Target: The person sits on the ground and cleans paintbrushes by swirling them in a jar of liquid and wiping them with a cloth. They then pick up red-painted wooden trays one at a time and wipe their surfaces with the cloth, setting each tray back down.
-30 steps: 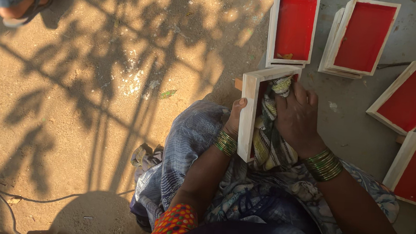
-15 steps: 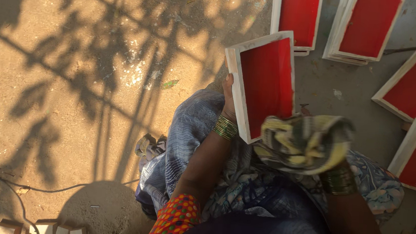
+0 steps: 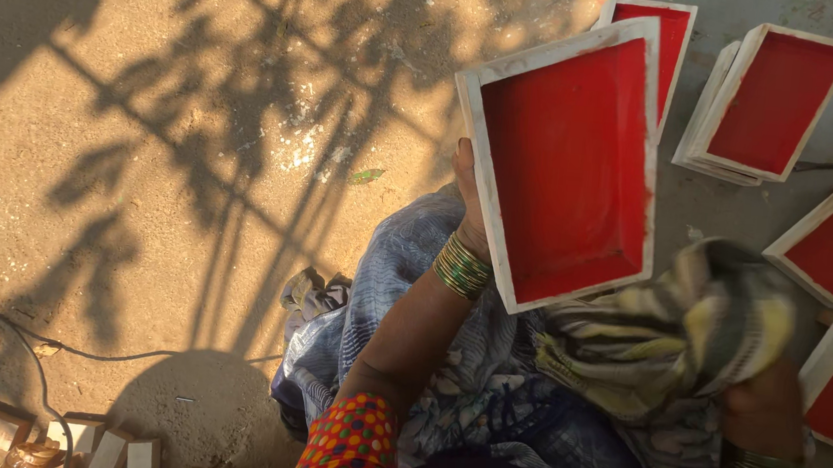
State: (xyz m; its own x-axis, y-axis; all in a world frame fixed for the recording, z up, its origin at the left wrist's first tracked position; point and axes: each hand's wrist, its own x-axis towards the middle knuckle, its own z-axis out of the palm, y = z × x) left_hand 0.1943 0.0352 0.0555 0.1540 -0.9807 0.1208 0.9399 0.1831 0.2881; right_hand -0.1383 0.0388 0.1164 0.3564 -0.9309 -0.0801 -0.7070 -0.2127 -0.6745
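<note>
Two hands work over a lap: right hand clutches a yellow patterned cloth; left hand grips the edge of a red-lined white tray, raised above similar trays lying on the ground beyond.

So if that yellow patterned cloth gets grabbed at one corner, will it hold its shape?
Probably not. The cloth bunches and folds in the right hand, so it looks limp and would likely drape. It seems light, unlike the rigid red tray held up by the left hand.
</note>
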